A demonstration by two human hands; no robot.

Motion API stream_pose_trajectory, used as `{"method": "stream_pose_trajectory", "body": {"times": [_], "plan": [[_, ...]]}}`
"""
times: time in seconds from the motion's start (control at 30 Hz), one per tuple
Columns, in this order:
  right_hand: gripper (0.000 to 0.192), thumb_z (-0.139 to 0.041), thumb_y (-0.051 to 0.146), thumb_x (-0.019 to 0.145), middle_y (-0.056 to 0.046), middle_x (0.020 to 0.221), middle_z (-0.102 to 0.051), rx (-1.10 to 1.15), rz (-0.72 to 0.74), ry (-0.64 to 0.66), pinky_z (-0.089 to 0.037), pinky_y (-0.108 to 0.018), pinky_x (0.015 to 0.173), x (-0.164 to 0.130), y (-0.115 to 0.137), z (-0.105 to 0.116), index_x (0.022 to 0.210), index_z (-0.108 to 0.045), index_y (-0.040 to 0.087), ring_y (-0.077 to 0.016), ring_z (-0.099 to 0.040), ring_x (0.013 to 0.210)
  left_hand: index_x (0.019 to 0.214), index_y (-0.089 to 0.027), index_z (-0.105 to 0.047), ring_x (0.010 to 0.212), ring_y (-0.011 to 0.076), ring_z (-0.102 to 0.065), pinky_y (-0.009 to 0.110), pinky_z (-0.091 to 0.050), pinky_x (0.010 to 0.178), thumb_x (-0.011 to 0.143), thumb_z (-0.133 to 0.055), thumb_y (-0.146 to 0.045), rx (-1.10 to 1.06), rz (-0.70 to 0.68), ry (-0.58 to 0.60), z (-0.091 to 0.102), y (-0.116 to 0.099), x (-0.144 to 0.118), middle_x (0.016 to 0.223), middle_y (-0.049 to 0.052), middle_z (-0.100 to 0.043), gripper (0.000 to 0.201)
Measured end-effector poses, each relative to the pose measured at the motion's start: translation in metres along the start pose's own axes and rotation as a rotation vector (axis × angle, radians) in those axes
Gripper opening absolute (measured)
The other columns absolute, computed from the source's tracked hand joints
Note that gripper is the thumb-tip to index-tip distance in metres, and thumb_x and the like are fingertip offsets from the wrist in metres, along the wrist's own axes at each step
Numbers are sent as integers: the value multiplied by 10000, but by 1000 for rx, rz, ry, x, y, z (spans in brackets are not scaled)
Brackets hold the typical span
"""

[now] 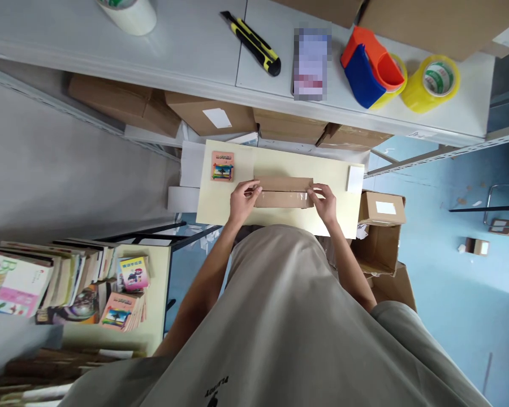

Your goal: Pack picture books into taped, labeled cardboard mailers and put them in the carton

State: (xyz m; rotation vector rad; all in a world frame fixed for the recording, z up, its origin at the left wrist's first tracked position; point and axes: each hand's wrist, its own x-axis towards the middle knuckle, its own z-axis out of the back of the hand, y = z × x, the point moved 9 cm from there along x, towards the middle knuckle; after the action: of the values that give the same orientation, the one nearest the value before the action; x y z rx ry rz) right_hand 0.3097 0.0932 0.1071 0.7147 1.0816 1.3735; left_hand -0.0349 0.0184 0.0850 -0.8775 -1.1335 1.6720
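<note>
A small brown cardboard box (283, 199) lies on the pale yellow table (220, 212) in front of me, a seam running along its length and shiny tape showing on its near side. My left hand (242, 200) pinches the box's left end between thumb and fingers. At the right end, my right hand (323, 202) grips the corner the same way. A small pink book (223, 166) with a tree picture on its cover rests on the table, left of the box. Near the table's right edge is a white rectangular item (355, 178).
On the grey shelf (186, 51) above lie a yellow-black utility knife (254, 45), a phone (310, 62), a red-blue tape dispenser (371, 68) and tape rolls (432, 82). Cardboard boxes (220, 113) stand beneath. Stacked books (76, 277) sit at left, open cartons (375, 246) at right.
</note>
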Motion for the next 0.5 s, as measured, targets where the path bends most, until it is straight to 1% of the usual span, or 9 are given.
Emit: {"method": "stream_pose_trajectory", "body": {"times": [0.1, 0.2, 0.27, 0.37, 0.5], "plan": [[677, -786, 909, 976, -134, 1406, -783, 2, -7, -3, -762, -485, 937, 0, 3, 3, 1257, -811, 294, -357, -820, 1288, 1300, -231, -891, 1062, 237, -845, 371, -734, 972, 1082, -815, -595, 7, -13, 19, 2, -3, 1, 1312, 131, -867, 431], [670, -821, 909, 947, -124, 1367, -779, 11, -19, 29, -761, -481, 941, 2, 2, 2, 1198, -810, 289, -346, -823, 1266, 1283, -239, -884, 1067, 234, -838, 377, -736, 978, 1095, -808, -534, 40, -31, 28, 3, -3, 1, 1308, 123, -853, 358], [665, -844, 912, 925, -116, 1340, -774, 23, -35, 54, -760, -488, 955, 4, -1, -1, 1146, -806, 286, -341, -821, 1254, 1256, -245, -882, 1097, 241, -829, 393, -733, 1009, 1095, -811, -522, 71, -70, 28, 3, -4, -1, 1289, 118, -835, 328], [686, -872, 931, 879, -104, 1296, -770, 46, -55, 65, -765, -492, 958, 5, -6, -4, 1097, -792, 286, -338, -810, 1249, 1236, -248, -881, 1128, 245, -819, 405, -735, 1025, 1095, -801, -570, 74, -101, 12, 4, -2, -5, 1291, 118, -805, 360], [736, -890, 968, 820, -108, 1315, -765, 69, -73, 57, -762, -521, 1023, 9, -13, -7, 1072, -769, 288, -338, -796, 1259, 1251, -250, -871, 1191, 246, -814, 384, -733, 1019, 1104, -749, -692, 26, -51, 14, 2, 10, -7, 1353, 126, -790, 482]]}}
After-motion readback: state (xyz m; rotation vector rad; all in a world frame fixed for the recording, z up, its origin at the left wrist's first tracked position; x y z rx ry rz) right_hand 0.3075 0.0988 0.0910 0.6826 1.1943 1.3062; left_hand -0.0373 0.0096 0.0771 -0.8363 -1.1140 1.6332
